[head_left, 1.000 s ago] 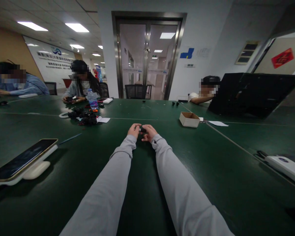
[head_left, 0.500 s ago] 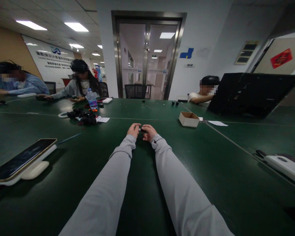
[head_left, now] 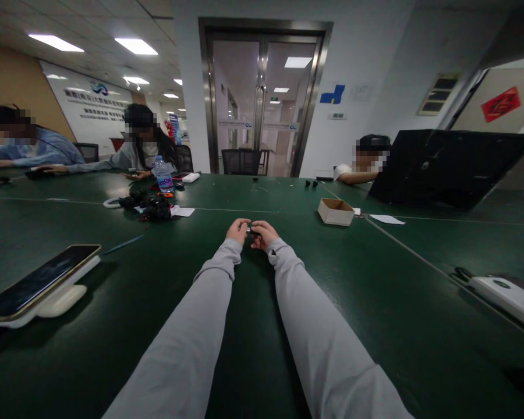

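At frame centre our left hand (head_left: 238,231) and right hand (head_left: 265,234) meet over the dark green bench (head_left: 375,302), fingers pinching a small dark metal-tipped part (head_left: 252,231) from both ends, seemingly to steady it.

Dim green table (head_left: 375,302), bright ceiling panels (head_left: 135,46), wide-angle stretching at edges

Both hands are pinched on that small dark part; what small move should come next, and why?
Probably keep pressing the ends together. The left hand and right hand each grip one end of the small dark part, held just above the green table. Its details are too small to tell.
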`<action>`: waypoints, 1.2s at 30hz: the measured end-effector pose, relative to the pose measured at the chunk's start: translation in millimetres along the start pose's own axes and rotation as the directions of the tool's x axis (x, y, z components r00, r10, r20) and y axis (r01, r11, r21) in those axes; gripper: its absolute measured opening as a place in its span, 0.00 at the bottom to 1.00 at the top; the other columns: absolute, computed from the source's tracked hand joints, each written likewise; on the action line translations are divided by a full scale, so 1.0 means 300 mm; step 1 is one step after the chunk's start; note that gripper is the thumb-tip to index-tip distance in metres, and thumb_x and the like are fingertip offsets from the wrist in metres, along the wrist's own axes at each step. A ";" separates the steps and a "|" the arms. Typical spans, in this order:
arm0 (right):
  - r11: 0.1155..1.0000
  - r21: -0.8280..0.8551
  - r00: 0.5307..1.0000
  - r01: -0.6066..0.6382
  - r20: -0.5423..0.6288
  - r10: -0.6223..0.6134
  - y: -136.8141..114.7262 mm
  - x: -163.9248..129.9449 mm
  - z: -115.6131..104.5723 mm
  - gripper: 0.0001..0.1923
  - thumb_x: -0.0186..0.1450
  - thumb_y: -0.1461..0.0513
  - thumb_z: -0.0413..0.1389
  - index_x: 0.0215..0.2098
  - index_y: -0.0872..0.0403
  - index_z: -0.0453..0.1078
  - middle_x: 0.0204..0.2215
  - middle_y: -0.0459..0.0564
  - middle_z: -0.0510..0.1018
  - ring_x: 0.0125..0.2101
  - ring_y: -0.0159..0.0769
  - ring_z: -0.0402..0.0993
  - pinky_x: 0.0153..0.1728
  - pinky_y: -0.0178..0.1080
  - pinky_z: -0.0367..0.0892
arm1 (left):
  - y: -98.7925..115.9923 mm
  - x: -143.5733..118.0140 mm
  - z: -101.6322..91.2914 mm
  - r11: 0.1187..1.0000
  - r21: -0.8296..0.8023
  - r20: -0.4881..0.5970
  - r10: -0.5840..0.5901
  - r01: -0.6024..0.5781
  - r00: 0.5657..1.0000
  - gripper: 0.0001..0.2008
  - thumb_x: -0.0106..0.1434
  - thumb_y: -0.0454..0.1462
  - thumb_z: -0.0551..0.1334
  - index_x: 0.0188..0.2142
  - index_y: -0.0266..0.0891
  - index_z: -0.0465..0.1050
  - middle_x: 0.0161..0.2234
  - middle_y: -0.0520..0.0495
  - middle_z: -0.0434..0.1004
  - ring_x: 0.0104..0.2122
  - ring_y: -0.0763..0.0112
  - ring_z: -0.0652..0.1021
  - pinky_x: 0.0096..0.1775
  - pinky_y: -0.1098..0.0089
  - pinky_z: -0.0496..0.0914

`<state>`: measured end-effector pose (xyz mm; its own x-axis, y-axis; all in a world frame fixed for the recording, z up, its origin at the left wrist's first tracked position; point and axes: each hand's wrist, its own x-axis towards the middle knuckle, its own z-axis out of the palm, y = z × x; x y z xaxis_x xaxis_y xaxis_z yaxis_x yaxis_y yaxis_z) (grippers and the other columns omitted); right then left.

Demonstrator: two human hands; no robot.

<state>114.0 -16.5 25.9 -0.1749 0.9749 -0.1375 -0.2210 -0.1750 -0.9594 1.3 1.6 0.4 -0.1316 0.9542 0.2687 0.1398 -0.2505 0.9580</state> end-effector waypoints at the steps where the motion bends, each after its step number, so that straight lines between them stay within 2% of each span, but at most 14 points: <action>1: 1.000 0.007 1.000 0.000 -0.001 0.000 -0.001 -0.001 0.000 0.08 0.58 0.63 0.53 0.35 0.50 0.57 0.15 0.36 0.65 0.09 0.22 0.56 0.14 0.34 0.67 | 0.002 -0.001 0.000 1.000 0.001 -0.002 -0.004 0.004 1.000 0.11 0.57 0.34 0.52 0.36 0.36 0.70 0.18 0.54 0.64 0.14 0.80 0.62 0.18 0.78 0.57; 6: 1.000 0.003 1.000 0.006 0.002 -0.006 0.000 -0.001 -0.002 0.06 0.59 0.61 0.52 0.34 0.51 0.58 0.14 0.36 0.64 0.09 0.22 0.55 0.13 0.34 0.66 | 0.008 -0.007 -0.003 1.000 0.004 -0.001 -0.008 0.008 1.000 0.11 0.57 0.34 0.52 0.36 0.36 0.70 0.17 0.55 0.62 0.15 0.80 0.62 0.18 0.78 0.56; 10: 0.999 0.039 1.000 0.010 0.024 -0.011 0.002 -0.001 -0.006 0.11 0.56 0.64 0.55 0.35 0.49 0.57 0.13 0.34 0.63 0.10 0.22 0.57 0.15 0.34 0.68 | 0.008 -0.007 -0.003 1.000 -0.009 -0.006 -0.013 0.013 1.000 0.11 0.57 0.34 0.52 0.36 0.36 0.70 0.16 0.56 0.61 0.14 0.80 0.61 0.18 0.78 0.55; 15: 1.000 0.027 1.000 0.003 0.021 -0.004 0.003 0.003 -0.004 0.10 0.58 0.57 0.55 0.33 0.50 0.58 0.14 0.35 0.63 0.10 0.21 0.55 0.15 0.35 0.68 | 0.007 -0.005 0.000 0.999 -0.031 -0.002 -0.015 0.015 1.000 0.10 0.56 0.34 0.52 0.36 0.36 0.69 0.16 0.56 0.61 0.14 0.80 0.61 0.18 0.78 0.55; 20: 0.999 0.038 0.999 -0.003 0.032 0.002 0.000 0.002 -0.002 0.11 0.57 0.62 0.56 0.35 0.50 0.57 0.14 0.34 0.64 0.10 0.21 0.56 0.17 0.37 0.70 | 0.002 -0.002 0.001 0.999 -0.035 0.002 -0.005 0.005 1.000 0.10 0.57 0.34 0.52 0.36 0.36 0.69 0.15 0.56 0.61 0.14 0.80 0.61 0.18 0.78 0.55; 24: 0.998 0.065 1.000 -0.006 0.007 0.005 0.001 0.003 -0.001 0.09 0.59 0.59 0.55 0.34 0.50 0.58 0.14 0.36 0.64 0.10 0.21 0.57 0.17 0.37 0.70 | -0.004 0.003 0.003 0.999 -0.029 -0.009 -0.020 0.020 1.000 0.10 0.56 0.34 0.52 0.36 0.36 0.69 0.15 0.56 0.61 0.14 0.81 0.60 0.17 0.78 0.55; 27: 0.997 0.072 1.000 -0.007 -0.005 0.008 0.005 0.007 -0.001 0.08 0.59 0.60 0.54 0.33 0.50 0.58 0.13 0.35 0.63 0.10 0.21 0.57 0.17 0.37 0.70 | -0.005 0.004 0.003 0.999 -0.031 -0.003 -0.021 0.021 1.000 0.10 0.57 0.35 0.52 0.36 0.36 0.69 0.15 0.57 0.59 0.13 0.81 0.60 0.17 0.79 0.55; 32: 0.994 0.113 1.000 0.014 0.015 -0.016 0.013 0.012 -0.010 0.09 0.57 0.65 0.56 0.33 0.51 0.59 0.16 0.37 0.67 0.12 0.23 0.61 0.18 0.37 0.71 | 0.002 0.000 -0.002 0.999 -0.032 -0.003 -0.013 0.013 1.000 0.10 0.57 0.34 0.52 0.36 0.36 0.69 0.15 0.57 0.59 0.14 0.81 0.61 0.18 0.79 0.56; 36: 0.994 0.109 1.000 0.024 0.011 -0.026 0.016 0.013 -0.012 0.09 0.57 0.66 0.56 0.33 0.52 0.59 0.15 0.37 0.68 0.11 0.23 0.61 0.19 0.36 0.71 | 0.007 -0.006 -0.004 0.998 -0.063 0.009 -0.017 0.017 1.000 0.09 0.56 0.35 0.54 0.36 0.36 0.69 0.16 0.57 0.61 0.14 0.82 0.61 0.19 0.79 0.57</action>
<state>115.8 -13.1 19.8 -0.1797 0.9775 -0.1102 -0.3285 -0.1652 -0.9299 0.7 -0.6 2.0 -0.1252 0.9597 0.2517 0.0758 -0.2438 0.9669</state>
